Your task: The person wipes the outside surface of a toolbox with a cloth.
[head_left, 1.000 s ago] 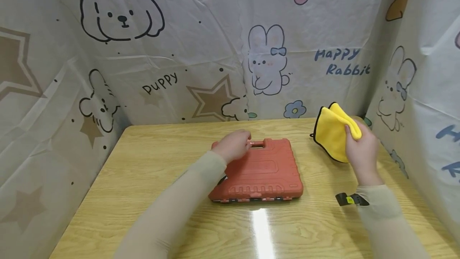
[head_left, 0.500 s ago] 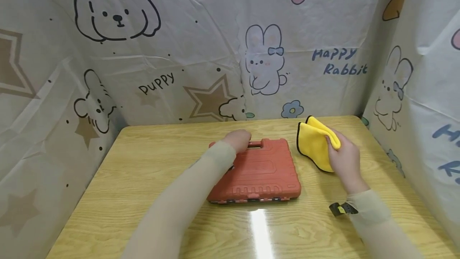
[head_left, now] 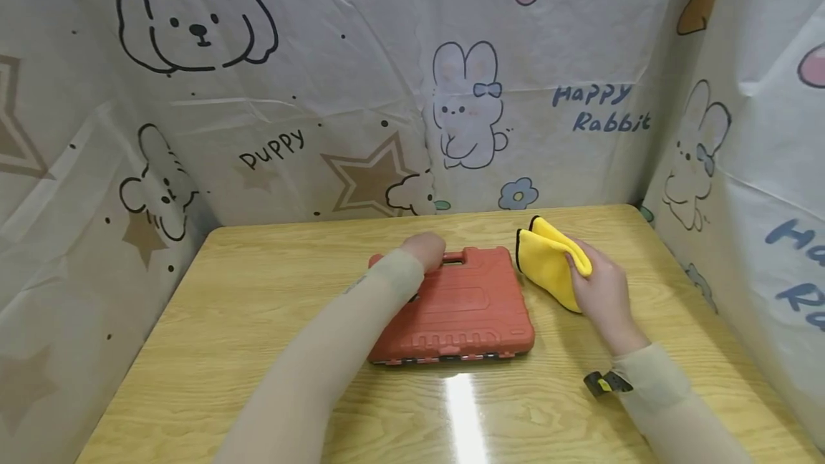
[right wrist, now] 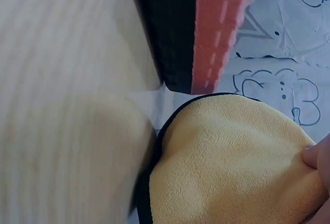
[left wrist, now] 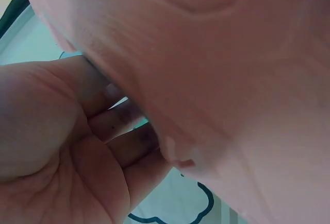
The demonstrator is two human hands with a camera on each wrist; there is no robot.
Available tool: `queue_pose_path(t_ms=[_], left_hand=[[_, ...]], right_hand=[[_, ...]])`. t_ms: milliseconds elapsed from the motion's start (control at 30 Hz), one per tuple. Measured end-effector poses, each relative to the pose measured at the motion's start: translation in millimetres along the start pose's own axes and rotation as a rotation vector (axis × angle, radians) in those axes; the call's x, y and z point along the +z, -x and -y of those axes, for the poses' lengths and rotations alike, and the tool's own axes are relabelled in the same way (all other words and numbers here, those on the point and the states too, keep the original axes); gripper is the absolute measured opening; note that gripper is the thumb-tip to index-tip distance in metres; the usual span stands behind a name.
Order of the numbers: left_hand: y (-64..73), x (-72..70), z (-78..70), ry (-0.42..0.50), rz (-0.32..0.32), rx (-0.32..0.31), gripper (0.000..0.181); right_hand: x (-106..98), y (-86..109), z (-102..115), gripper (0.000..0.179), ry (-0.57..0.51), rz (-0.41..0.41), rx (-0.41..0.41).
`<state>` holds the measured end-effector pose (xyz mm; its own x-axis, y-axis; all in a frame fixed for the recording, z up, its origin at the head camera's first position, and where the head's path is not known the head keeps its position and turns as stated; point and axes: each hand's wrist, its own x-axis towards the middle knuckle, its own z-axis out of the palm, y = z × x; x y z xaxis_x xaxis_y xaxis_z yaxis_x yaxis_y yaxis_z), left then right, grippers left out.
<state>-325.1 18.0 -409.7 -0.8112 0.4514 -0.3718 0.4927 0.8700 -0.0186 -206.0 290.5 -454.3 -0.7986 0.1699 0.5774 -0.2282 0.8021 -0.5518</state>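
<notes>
Left hand (head_left: 425, 250), fingertips hidden, is curled round red case (head_left: 477, 303) handle (head_left: 454, 255); yellow cloth (head_left: 546, 263) is gripped by right hand (head_left: 604, 296); table (head_left: 258, 285) is set beneath, printed sheeting (head_left: 361, 77) beyond.

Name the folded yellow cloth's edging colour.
The cloth has black edging, clearest in the right wrist view.

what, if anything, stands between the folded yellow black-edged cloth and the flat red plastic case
Nothing visible: the right hand holds the yellow cloth close beside the red case; whether they touch is unclear.
</notes>
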Motion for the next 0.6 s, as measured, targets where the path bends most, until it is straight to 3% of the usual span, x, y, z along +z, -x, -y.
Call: queue_pose_path(t_ms=[600], left_hand=[[-21.3,7.2,-3.1,-0.063,0.038,-0.013,0.024]], right_hand=[[-1.5,11.8,3.2,0.029,-0.018,0.051,0.012]])
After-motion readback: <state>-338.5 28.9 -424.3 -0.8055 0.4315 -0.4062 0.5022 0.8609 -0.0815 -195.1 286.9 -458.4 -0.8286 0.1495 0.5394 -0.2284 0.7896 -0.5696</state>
